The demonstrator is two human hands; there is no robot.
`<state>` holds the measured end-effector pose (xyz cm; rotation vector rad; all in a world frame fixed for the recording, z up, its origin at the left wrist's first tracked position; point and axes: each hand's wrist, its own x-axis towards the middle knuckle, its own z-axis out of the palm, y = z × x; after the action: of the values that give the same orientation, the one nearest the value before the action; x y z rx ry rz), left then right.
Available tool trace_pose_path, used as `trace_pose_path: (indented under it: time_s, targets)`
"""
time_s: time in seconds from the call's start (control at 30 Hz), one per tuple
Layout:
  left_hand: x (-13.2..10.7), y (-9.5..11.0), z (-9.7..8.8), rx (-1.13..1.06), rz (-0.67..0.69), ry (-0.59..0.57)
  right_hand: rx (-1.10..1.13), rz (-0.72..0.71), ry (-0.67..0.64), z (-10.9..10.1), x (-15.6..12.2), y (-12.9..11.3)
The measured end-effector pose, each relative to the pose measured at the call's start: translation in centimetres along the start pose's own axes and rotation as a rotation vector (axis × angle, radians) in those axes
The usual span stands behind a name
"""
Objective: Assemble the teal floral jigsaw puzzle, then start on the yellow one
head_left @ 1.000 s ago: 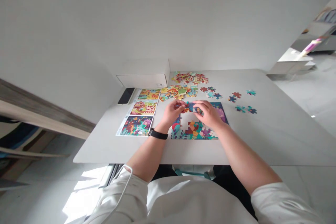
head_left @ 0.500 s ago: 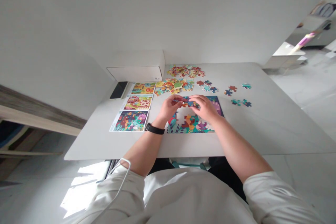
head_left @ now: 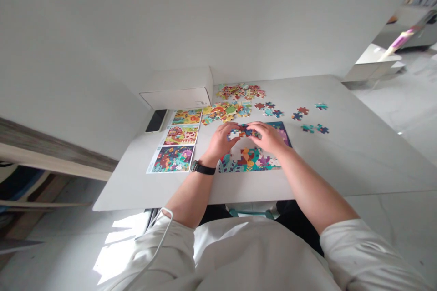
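Observation:
A partly assembled jigsaw puzzle (head_left: 251, 163) with dark blue, teal and purple art lies in front of me, a white gap showing in its left middle. My left hand (head_left: 223, 140), with a black watch on its wrist, curls its fingers and thumb around puzzle pieces at the upper left. From the other side my right hand (head_left: 265, 137) grips the same upper section, fingers at the top edge and thumb below. Between the hands a small dark blue and orange puzzle piece (head_left: 243, 131) shows; fingers partly cover its edges.
Loose pieces (head_left: 303, 111) are scattered to the right, with mixed piles (head_left: 225, 111) behind the puzzle. Three picture sheets (head_left: 173, 158) line the left side beside a phone (head_left: 156, 120). A white box (head_left: 175, 95) stands against the wall.
My left hand has loosened its pinch; its thumb is now lower, apart from the index finger. My right hand has moved slightly closer to it. The view has shifted a little.

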<state>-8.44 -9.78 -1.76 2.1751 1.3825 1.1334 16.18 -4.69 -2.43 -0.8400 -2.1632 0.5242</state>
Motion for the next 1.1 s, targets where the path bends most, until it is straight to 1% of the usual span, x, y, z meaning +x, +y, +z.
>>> trace_pose_path:
  time_s: [0.17,0.3,0.43,0.57,0.7,0.8,0.9,1.1]
  targets:
    - [0.0,0.0,0.0,0.000,0.033,-0.034,-0.003,0.002,-0.016,0.1,0.1,0.1]
    - [0.0,-0.5,0.3,-0.008,0.062,-0.027,0.007,-0.024,-0.031,0.0,0.0,0.3]
    - [-0.1,-1.1,0.4,0.003,0.101,-0.046,-0.037,-0.043,-0.093,-0.2,-0.2,0.7]
    - [-0.1,-1.1,0.3,0.072,0.138,-0.122,-0.107,-0.039,-0.166,-0.2,-0.3,1.2]
    - [0.0,-0.9,0.1,0.139,0.123,-0.248,-0.135,-0.050,-0.275,0.1,-0.4,1.4]
    - [0.0,-0.8,0.2,0.158,0.108,-0.309,-0.151,-0.044,-0.331,0.2,-0.4,1.3]
    - [-0.1,-0.9,0.4,0.184,0.092,-0.336,-0.156,-0.032,-0.355,0.2,-0.4,1.1]
    - [-0.1,-1.2,0.9,0.220,0.099,-0.327,-0.159,-0.019,-0.394,0.1,-0.4,0.8]
